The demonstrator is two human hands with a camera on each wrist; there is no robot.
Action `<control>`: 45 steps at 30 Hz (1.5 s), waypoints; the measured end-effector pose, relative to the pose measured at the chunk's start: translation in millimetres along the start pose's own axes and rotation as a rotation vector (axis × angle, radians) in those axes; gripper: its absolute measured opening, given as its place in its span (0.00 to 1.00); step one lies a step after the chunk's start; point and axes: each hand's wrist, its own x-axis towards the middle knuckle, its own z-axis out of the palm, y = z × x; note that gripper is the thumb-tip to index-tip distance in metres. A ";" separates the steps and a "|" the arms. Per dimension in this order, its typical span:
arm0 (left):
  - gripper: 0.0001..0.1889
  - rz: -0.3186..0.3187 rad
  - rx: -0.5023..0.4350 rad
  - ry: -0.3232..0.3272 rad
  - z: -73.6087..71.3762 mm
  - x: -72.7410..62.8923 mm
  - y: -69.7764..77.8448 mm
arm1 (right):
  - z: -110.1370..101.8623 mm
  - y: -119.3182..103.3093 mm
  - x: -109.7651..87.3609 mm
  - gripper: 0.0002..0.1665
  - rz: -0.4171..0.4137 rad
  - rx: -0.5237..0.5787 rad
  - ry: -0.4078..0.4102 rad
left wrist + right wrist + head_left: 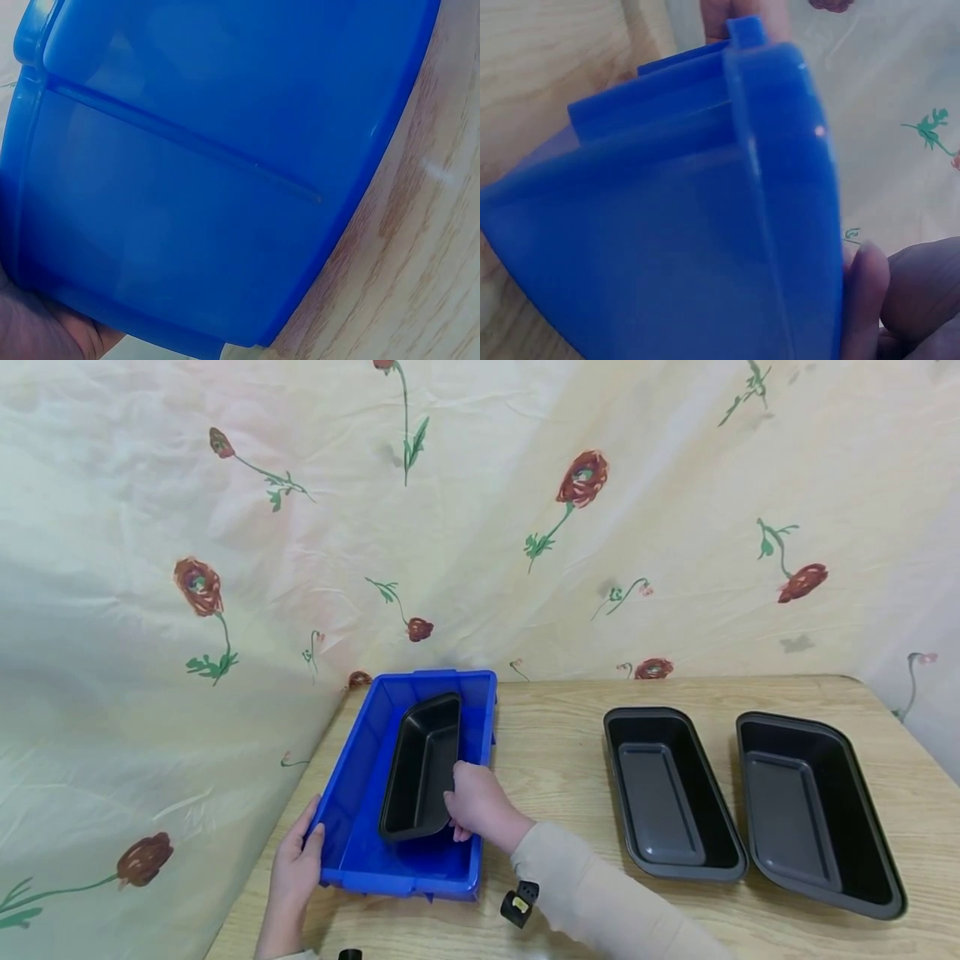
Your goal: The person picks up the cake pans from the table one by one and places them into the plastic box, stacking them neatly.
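Note:
A blue plastic bin [352, 852] stands at the left of the table, with a dark loaf pan [422, 768] inside it. In the head view my right hand [483, 802] reaches over the bin's right wall and grips the pan's near right rim with curled fingers. My left hand [294, 864] holds the bin's left rim near the front corner, thumb on top. The bin's outer wall [180, 202] fills most of the left wrist view, the hand at its lower left. In the right wrist view, fingers [866, 300] show beside the bin; the pan is hidden there.
Two more dark loaf pans, a nearer-to-centre one [660, 802] and a far right one [795, 818], stand open side up on the wooden table [555, 727]. A flowered cloth [480, 527] hangs behind the table and along its left side.

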 end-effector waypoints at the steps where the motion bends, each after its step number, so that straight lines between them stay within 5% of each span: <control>1: 0.28 -0.001 0.002 0.001 0.0 -0.1 0.2 | 1.5 -0.5 0.0 0.09 -0.002 -0.036 0.005; 7: 0.28 -0.014 0.003 -0.006 0.6 -0.7 0.9 | 8.5 -5.4 -0.2 0.35 0.017 -0.273 0.030; 15: 0.28 -0.006 0.002 0.003 1.0 -1.1 1.6 | 12.6 -7.0 1.4 0.33 -0.084 -0.600 0.065; 37: 0.28 -0.017 0.004 -0.001 1.0 -0.3 1.7 | 12.1 -7.9 0.4 0.28 -0.103 -0.571 0.057; 45: 0.28 -0.032 0.011 -0.001 1.1 1.1 0.0 | 7.1 -6.3 -4.5 0.13 -0.161 -0.471 0.047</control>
